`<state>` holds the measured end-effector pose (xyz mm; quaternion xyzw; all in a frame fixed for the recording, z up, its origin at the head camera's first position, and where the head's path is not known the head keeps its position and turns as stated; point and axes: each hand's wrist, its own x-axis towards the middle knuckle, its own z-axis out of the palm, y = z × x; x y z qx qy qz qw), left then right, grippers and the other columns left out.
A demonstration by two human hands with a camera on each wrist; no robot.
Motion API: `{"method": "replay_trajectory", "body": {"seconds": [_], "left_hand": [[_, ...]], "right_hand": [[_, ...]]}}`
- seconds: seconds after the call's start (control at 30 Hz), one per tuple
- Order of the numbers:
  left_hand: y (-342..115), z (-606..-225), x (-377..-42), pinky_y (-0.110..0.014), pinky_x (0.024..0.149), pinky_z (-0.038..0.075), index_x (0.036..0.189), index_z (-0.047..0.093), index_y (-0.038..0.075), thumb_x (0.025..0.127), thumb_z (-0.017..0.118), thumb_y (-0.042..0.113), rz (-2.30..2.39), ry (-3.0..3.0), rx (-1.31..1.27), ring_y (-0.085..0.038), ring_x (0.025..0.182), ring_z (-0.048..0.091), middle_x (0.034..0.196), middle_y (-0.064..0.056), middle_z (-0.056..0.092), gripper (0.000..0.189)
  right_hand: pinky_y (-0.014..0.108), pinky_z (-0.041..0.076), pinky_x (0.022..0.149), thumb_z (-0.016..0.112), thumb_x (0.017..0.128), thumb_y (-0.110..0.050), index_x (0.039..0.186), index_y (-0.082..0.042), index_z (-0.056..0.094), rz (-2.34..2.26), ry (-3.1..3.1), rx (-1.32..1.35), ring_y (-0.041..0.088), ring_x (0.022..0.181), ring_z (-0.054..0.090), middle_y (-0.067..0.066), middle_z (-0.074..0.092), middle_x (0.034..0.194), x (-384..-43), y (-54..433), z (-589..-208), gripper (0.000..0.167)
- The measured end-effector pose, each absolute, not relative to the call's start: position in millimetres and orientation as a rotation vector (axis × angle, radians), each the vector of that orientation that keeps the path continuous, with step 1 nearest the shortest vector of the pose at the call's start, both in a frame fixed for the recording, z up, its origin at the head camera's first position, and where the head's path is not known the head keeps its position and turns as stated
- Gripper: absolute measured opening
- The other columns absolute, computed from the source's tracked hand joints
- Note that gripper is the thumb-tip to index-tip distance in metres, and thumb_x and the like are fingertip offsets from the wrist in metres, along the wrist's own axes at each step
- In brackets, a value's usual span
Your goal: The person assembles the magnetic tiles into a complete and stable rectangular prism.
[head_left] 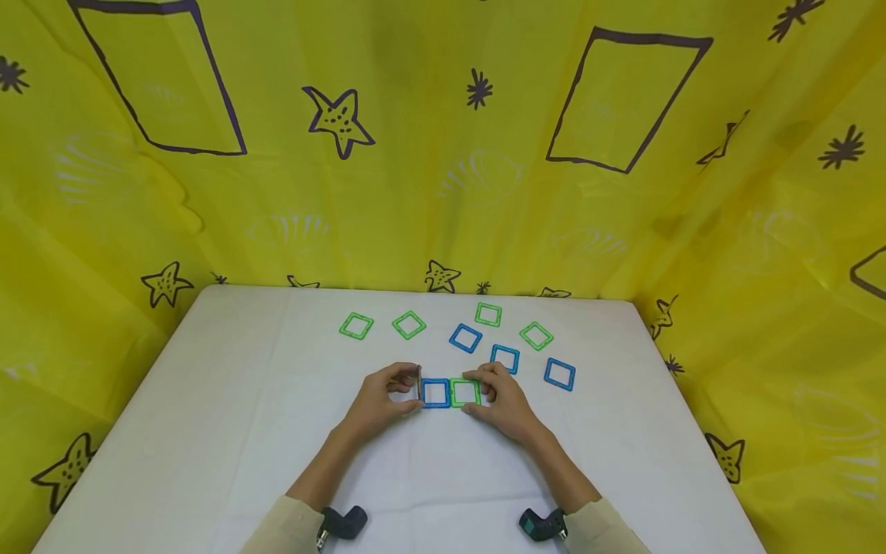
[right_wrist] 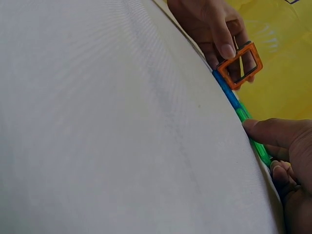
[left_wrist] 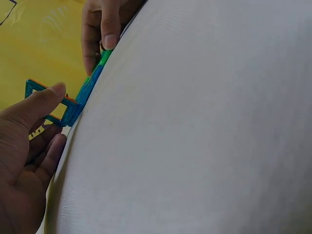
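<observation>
My left hand (head_left: 379,400) pinches a square magnetic tile (head_left: 419,383) that stands upright. It shows orange in the right wrist view, and its other side looks blue in the left wrist view; I cannot tell whether this is one tile or two. Against its foot lies a flat blue tile (head_left: 436,405), edge to edge with a flat green tile (head_left: 453,392). The thumb and fingers of my right hand (head_left: 508,404) hold that green tile by its near and far edges. In the right wrist view the orange tile (right_wrist: 258,61) leans slightly.
Beyond the hands lie loose green tiles (head_left: 409,312) and blue tiles (head_left: 560,386), several of each, spread across the white-covered table (head_left: 208,400). One blue tile (head_left: 514,348) is close to my right fingers. A yellow patterned curtain (head_left: 408,215) borders the table's back and sides.
</observation>
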<state>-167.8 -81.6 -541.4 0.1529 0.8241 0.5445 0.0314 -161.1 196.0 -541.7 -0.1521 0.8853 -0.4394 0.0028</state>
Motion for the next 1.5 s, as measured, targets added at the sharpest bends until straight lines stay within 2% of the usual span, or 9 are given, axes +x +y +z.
{"method": "replay_trajectory", "body": {"seconds": [0.27, 0.53, 0.77, 1.1, 1.27, 1.5], "left_hand": [[-80.1, -543.7, -167.1, -0.034, 0.094, 0.055, 0.137, 0.064, 0.012, 0.080, 0.092, 0.008, 1.626, 2.586, 0.518, -0.018, 0.104, 0.065, 0.125, -0.001, 0.068, 0.064], [-77.7, -544.8, -167.1, -0.036, 0.094, 0.052, 0.135, 0.064, 0.012, 0.077, 0.094, 0.007, 1.463, 2.759, 0.590, -0.017, 0.107, 0.054, 0.126, 0.002, 0.071, 0.065], [-76.6, -545.5, -167.9, -0.035, 0.096, 0.052, 0.136, 0.064, 0.013, 0.078, 0.094, 0.009, 1.435, 2.751, 0.571, -0.014, 0.106, 0.052, 0.126, 0.002, 0.071, 0.066], [-78.3, -545.0, -172.2, -0.048, 0.096, 0.041, 0.129, 0.066, 0.011, 0.074, 0.096, 0.010, 1.450, 2.825, 0.627, -0.021, 0.104, 0.054, 0.122, 0.000, 0.075, 0.063], [-79.2, -545.5, -175.7, -0.048, 0.095, 0.039, 0.130, 0.065, 0.012, 0.075, 0.096, 0.011, 1.434, 2.823, 0.611, -0.020, 0.102, 0.053, 0.124, 0.001, 0.074, 0.063], [-77.4, -544.3, -179.6, -0.048, 0.094, 0.037, 0.131, 0.065, 0.011, 0.075, 0.096, 0.011, 1.450, 2.820, 0.572, -0.021, 0.100, 0.053, 0.123, 0.000, 0.075, 0.064]], "right_hand": [[0.029, 0.040, 0.076, 0.091, 0.083, -0.012, 0.130, -0.009, 0.073, -1.388, 2.748, -0.445, 0.017, 0.087, 0.046, 0.002, 0.050, 0.107, -160.6, 195.8, -539.8, 0.051], [0.029, 0.040, 0.076, 0.091, 0.083, -0.013, 0.130, -0.010, 0.074, -1.395, 2.741, -0.448, 0.017, 0.086, 0.045, 0.002, 0.050, 0.107, -161.8, 195.2, -541.0, 0.050], [0.029, 0.040, 0.075, 0.091, 0.083, -0.013, 0.129, -0.008, 0.074, -1.396, 2.750, -0.468, 0.017, 0.084, 0.045, 0.001, 0.050, 0.106, -161.3, 194.8, -538.4, 0.050], [0.031, 0.041, 0.077, 0.090, 0.084, -0.011, 0.131, -0.006, 0.073, -1.372, 2.775, -0.470, 0.017, 0.088, 0.047, 0.002, 0.051, 0.109, -164.9, 192.3, -536.0, 0.050], [0.032, 0.041, 0.080, 0.089, 0.086, -0.011, 0.134, -0.008, 0.072, -1.325, 2.801, -0.447, 0.016, 0.090, 0.048, 0.003, 0.051, 0.114, -167.6, 190.1, -536.0, 0.051], [0.030, 0.041, 0.075, 0.087, 0.088, -0.013, 0.137, -0.007, 0.070, -1.266, 2.824, -0.429, 0.017, 0.088, 0.048, 0.004, 0.052, 0.119, -170.4, 188.8, -533.9, 0.052]]}}
